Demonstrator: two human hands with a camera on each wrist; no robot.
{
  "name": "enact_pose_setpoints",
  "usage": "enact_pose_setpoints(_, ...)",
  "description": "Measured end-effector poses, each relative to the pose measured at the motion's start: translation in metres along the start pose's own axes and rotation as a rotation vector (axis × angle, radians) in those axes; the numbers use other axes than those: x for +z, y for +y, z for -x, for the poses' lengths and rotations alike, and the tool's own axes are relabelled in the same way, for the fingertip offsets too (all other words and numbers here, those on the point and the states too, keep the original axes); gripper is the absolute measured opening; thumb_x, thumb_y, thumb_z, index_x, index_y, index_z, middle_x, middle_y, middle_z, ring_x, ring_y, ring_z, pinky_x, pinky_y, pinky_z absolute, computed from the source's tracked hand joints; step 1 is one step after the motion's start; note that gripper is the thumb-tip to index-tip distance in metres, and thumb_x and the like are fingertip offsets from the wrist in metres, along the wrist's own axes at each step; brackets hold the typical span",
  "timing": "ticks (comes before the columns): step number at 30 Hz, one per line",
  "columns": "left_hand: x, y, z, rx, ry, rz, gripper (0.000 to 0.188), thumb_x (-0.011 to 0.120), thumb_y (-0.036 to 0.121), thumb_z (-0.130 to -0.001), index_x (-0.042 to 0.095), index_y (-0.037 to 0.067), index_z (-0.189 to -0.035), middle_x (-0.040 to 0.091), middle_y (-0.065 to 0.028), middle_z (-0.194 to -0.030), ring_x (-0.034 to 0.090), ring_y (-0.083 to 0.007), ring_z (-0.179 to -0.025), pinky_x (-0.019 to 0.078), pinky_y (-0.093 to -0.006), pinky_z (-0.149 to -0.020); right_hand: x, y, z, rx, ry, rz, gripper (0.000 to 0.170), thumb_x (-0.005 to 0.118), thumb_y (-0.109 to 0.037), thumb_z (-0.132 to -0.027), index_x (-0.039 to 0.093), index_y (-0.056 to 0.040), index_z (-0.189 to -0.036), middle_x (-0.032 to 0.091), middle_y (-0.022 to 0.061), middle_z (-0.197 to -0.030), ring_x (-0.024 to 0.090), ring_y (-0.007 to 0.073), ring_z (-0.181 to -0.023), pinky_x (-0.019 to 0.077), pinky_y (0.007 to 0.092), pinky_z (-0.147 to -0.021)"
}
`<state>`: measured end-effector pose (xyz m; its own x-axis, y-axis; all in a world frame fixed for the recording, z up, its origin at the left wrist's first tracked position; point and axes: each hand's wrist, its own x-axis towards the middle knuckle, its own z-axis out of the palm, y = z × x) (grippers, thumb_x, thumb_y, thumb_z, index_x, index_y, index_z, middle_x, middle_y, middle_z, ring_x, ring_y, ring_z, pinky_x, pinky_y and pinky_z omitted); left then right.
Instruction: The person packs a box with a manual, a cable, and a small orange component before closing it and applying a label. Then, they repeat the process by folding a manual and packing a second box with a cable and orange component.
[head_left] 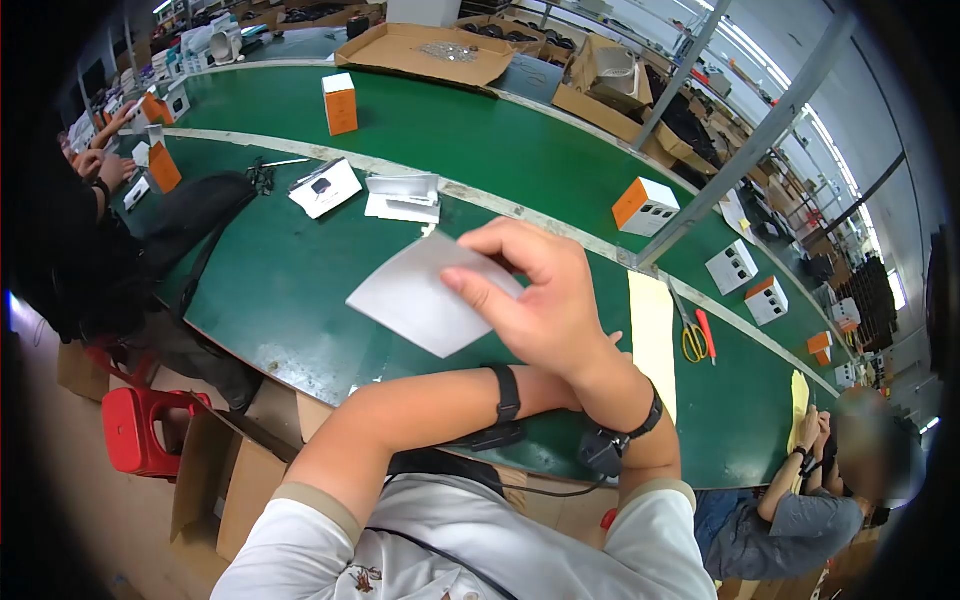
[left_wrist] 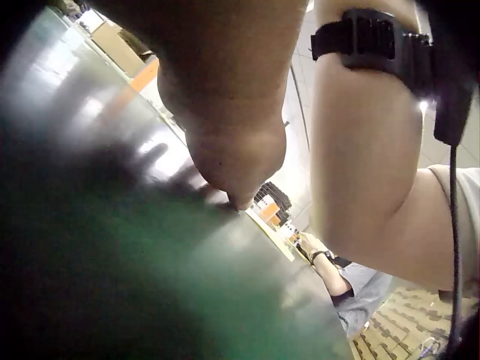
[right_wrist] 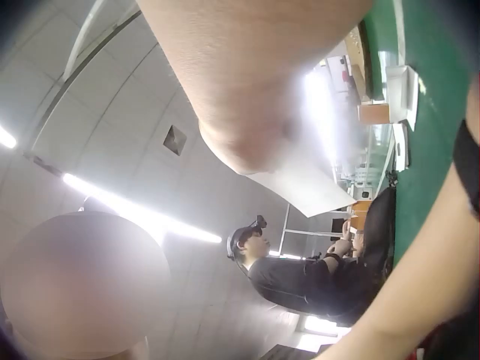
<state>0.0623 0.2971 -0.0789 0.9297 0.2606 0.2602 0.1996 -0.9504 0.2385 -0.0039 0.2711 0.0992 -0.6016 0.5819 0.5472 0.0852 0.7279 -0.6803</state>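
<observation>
The right hand (head_left: 540,290) pinches a blank-looking white card (head_left: 415,305) between thumb and fingers, above the green table (head_left: 300,300). The left hand (head_left: 616,338) is mostly hidden behind the right forearm, right of the card; whether it is clenched, released or grasping something I cannot tell, and the left wrist view is too dark and blurred to settle it. Beyond the card and to its left, a white box (head_left: 325,188) carries a dark printed picture with small markings too fine to read, beside a folded white carton (head_left: 403,197). Beyond and right of the card, an orange-and-white box (head_left: 645,206) shows dark device pictures, its lettering illegible. Right of the card lie a yellow sheet (head_left: 652,340), partly covered by the right arm, and yellow-handled scissors (head_left: 693,340)
</observation>
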Motion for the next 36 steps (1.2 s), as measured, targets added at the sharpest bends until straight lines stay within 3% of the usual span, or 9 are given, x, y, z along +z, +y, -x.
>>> enact_pose_setpoints(7, 0.040, 0.018, -0.037, -0.284, 0.341, -0.771, 0.057, 0.055, 0.040, -0.097, 0.051, 0.007, -0.143, 0.044, -0.0126, -0.151, 0.032, -0.0309, -0.146, 0.0226, -0.0667, -0.117, -0.062, 0.010, 0.047, 0.319, 0.118, -0.267, 0.021, 0.051, 0.007, -0.085, 0.062, -0.0004, -0.102, 0.067, 0.0086, -0.094, 0.064, 0.0145, -0.091, 0.0503, 0.0289, -0.085)
enact_pose_setpoints(8, 0.040, 0.015, -0.037, -0.163, 0.437, -0.061, 0.057, 0.056, 0.045, -0.097, 0.053, 0.010, -0.142, 0.047, -0.0139, -0.147, 0.035, -0.0312, -0.144, 0.0230, -0.0656, -0.117, -0.089, 0.035, 0.065, 0.362, 0.204, -0.272, 0.015, 0.050, 0.001, -0.083, 0.062, 0.0005, -0.092, 0.066, 0.0095, -0.090, 0.062, 0.0158, -0.081, 0.0496, 0.0281, -0.075)
enact_pose_setpoints(9, -0.005, 0.028, -0.024, -0.189, 0.086, -0.102, 0.059, 0.059, 0.048, -0.096, 0.053, 0.012, -0.143, 0.048, -0.0162, -0.147, 0.036, -0.0319, -0.145, 0.0245, -0.0657, -0.117, -0.125, 0.046, 0.078, 0.407, 0.169, -0.296, 0.015, 0.053, -0.007, -0.086, 0.066, -0.0011, -0.085, 0.066, 0.0070, -0.081, 0.060, 0.0143, -0.075, 0.0484, 0.0286, -0.072)
enact_pose_setpoints(11, 0.007, 0.022, -0.019, -0.139, 0.173, -0.054, 0.053, 0.060, 0.047, -0.095, 0.061, 0.008, -0.132, 0.050, -0.0179, -0.141, 0.039, -0.0356, -0.142, 0.0233, -0.0699, -0.115, -0.191, 0.066, 0.109, 0.708, 0.260, -0.134, 0.024, 0.055, -0.016, -0.091, 0.067, -0.0007, -0.079, 0.063, 0.0053, -0.069, 0.055, 0.0142, -0.063, 0.0455, 0.0290, -0.062)
enact_pose_setpoints(13, 0.003, 0.026, -0.020, -0.165, 0.127, -0.070, 0.055, 0.060, 0.048, -0.095, 0.060, 0.009, -0.133, 0.051, -0.0178, -0.139, 0.041, -0.0344, -0.140, 0.0256, -0.0694, -0.114, -0.209, 0.099, 0.130, 0.951, 0.448, 0.573, 0.029, 0.061, -0.027, -0.093, 0.072, -0.0027, -0.082, 0.065, 0.0064, -0.066, 0.061, 0.0213, -0.061, 0.0495, 0.0335, -0.062)
enact_pose_setpoints(15, 0.000, 0.033, -0.019, -0.182, 0.073, -0.085, 0.057, 0.061, 0.050, -0.094, 0.060, 0.010, -0.134, 0.052, -0.0177, -0.138, 0.042, -0.0332, -0.138, 0.0279, -0.0688, -0.113, -0.231, 0.142, 0.174, 0.759, 0.288, 1.167, 0.030, 0.068, -0.035, -0.089, 0.076, -0.0068, -0.092, 0.072, 0.0103, -0.078, 0.070, 0.0287, -0.075, 0.0542, 0.0385, -0.072)
enact_pose_setpoints(19, 0.004, 0.041, -0.021, -0.192, 0.083, -0.119, 0.053, 0.061, 0.049, -0.094, 0.065, 0.007, -0.126, 0.055, -0.0158, -0.130, 0.046, -0.0328, -0.133, 0.0284, -0.0689, -0.113, -0.247, 0.164, 0.199, 0.993, 0.014, 1.379, 0.032, 0.074, -0.032, -0.080, 0.076, -0.0104, -0.104, 0.074, 0.0141, -0.094, 0.071, 0.0324, -0.094, 0.0567, 0.0429, -0.082)
enact_pose_setpoints(28, 0.004, 0.034, -0.043, -0.209, 0.073, -0.105, 0.055, 0.063, 0.051, -0.092, 0.067, 0.004, -0.120, 0.058, -0.0167, -0.125, 0.047, -0.0341, -0.132, 0.0305, -0.0662, -0.112, -0.277, 0.165, 0.183, 1.215, -0.227, 1.357, 0.029, 0.073, -0.027, -0.066, 0.073, -0.0114, -0.090, 0.074, 0.0151, -0.095, 0.071, 0.0344, -0.094, 0.0571, 0.0443, -0.081)
enact_pose_setpoints(36, 0.008, 0.025, -0.086, -0.329, 0.055, -0.119, 0.069, 0.058, 0.055, -0.094, 0.056, 0.003, -0.139, 0.054, -0.0193, -0.138, 0.042, -0.0414, -0.136, 0.0248, -0.0662, -0.115, -0.286, 0.129, 0.164, 1.129, 0.028, 1.055, 0.031, 0.075, -0.023, -0.063, 0.069, -0.0028, -0.086, 0.071, 0.0217, -0.084, 0.070, 0.0335, -0.080, 0.0539, 0.0393, -0.074)
